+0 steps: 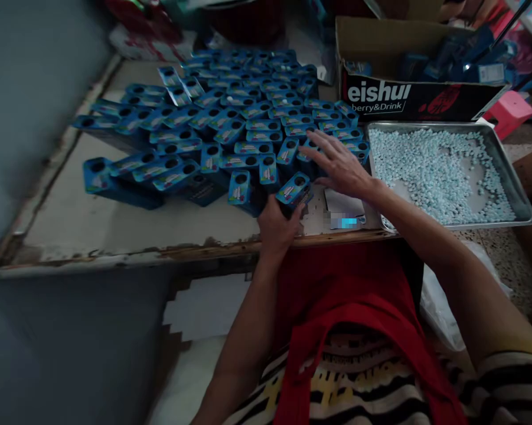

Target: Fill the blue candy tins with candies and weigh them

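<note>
Near the front edge of the table, my left hand (280,227) is closed around a small blue box (294,189) with a dark round hole in its top. My right hand (339,162) reaches over the right side of the group of blue boxes (261,126), fingers spread and nothing seen in them. Its fingertips are close to the box tops; whether they touch cannot be made out. Similar boxes stand packed together across the table, most with a dark hole facing up. A metal tray (525,198) of small pale blue pieces (443,171) lies to the right.
Behind the tray stands a cardboard carton (381,97) with more blue boxes inside. A white item (343,203) lies by the table's front edge. A grey wall (30,118) borders the table's left side. A pink stool (511,115) is beyond the carton.
</note>
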Demonstrator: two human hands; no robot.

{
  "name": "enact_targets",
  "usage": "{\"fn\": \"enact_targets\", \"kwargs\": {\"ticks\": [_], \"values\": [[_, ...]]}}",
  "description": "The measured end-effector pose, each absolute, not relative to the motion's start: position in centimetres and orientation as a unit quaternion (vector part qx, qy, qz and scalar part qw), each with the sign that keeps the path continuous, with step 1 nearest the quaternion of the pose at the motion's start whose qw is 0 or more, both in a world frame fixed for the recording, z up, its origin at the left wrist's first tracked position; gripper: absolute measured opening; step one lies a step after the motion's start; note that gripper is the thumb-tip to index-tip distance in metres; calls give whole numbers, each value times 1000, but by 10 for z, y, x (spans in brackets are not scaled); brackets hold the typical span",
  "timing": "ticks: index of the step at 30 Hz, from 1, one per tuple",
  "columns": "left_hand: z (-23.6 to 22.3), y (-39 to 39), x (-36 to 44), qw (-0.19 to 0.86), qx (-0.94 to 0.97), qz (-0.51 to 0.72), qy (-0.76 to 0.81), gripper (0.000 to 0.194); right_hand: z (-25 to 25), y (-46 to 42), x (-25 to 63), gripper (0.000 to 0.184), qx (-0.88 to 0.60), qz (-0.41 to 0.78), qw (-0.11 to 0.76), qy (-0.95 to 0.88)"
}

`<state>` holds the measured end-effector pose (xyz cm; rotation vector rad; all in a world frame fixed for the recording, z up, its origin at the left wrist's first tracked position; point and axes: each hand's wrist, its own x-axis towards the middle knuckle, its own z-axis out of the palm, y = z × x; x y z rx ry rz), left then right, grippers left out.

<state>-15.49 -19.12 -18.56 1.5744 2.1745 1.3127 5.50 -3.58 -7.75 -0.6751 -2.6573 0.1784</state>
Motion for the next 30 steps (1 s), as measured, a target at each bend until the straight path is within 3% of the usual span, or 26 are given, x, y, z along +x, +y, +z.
{"fn": "enact_targets", "kwargs": {"ticks": [5,8,10,15,19,25,28,30], "values": [[-182,-192,-155,83,535,506,671,49,-69,-71,157,58,-353,39,294,-888],[-175,-188,-149,95,530,565,625,51,-84,-88,211,50,-446,18,302,-843],[-168,-181,-143,116,523,601,593,53,-94,-96,232,51,-478,4,261,-839],[-150,-162,-128,188,505,651,535,63,-110,-97,250,86,-481,40,64,-873],[-145,-156,-116,242,507,649,513,62,-114,-87,248,83,-442,31,-2,-896],[-145,-148,-96,297,510,621,516,62,-105,-86,231,37,-467,-22,-37,-883],[-143,-146,-91,312,512,617,510,58,-103,-88,229,29,-522,8,-58,-851],[-141,-146,-91,315,516,614,506,56,-103,-87,231,25,-555,43,-28,-830]]}}
